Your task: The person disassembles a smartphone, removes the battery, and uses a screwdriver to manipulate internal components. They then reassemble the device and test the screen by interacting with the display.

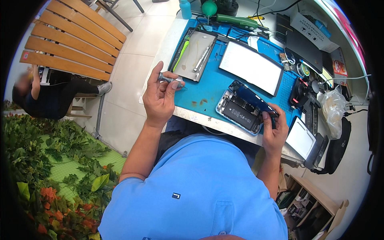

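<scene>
An opened phone (239, 113) lies on the blue work mat (200, 100) near the table's front edge, its dark battery and inner parts showing. My right hand (275, 130) pinches the edge of its screen (254, 99), which stands tilted up from the body. To the left, my left hand (159, 98) is raised at the mat's edge. Between its thumb and fingers is a slim silver screwdriver (165, 79), its thin tip pointing right, apart from the phone.
Beyond my left hand lies a grey tray (195, 54) with slim tools on it. A white panel (252, 66) lies behind the phone. A green tool (237, 21) and cables sit farther back. At right are a black device (301, 92) and plastic bag (334, 110). A person (44, 90) sits far left.
</scene>
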Action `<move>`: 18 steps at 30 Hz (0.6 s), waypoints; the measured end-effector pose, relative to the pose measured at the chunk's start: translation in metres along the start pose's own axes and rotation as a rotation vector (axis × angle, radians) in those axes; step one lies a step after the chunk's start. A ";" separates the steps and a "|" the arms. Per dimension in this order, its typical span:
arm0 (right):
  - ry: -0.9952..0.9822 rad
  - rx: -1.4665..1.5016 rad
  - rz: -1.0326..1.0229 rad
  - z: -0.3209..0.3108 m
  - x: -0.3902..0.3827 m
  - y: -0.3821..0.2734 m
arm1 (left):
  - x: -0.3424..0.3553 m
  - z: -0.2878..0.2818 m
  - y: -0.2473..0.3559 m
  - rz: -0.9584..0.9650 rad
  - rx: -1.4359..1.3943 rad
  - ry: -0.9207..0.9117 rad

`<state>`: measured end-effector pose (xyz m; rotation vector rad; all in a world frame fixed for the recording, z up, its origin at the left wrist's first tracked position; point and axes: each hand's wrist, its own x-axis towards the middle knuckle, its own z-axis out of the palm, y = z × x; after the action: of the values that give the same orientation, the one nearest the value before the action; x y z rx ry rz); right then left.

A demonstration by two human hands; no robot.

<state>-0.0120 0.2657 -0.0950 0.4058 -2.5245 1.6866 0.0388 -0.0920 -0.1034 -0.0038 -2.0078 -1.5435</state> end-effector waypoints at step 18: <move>0.001 -0.009 -0.011 0.000 0.000 0.003 | 0.001 -0.001 -0.001 -0.007 0.035 -0.003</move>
<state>-0.0124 0.2671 -0.0978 0.4167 -2.5234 1.6711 0.0381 -0.0933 -0.1041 0.0148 -2.0395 -1.5130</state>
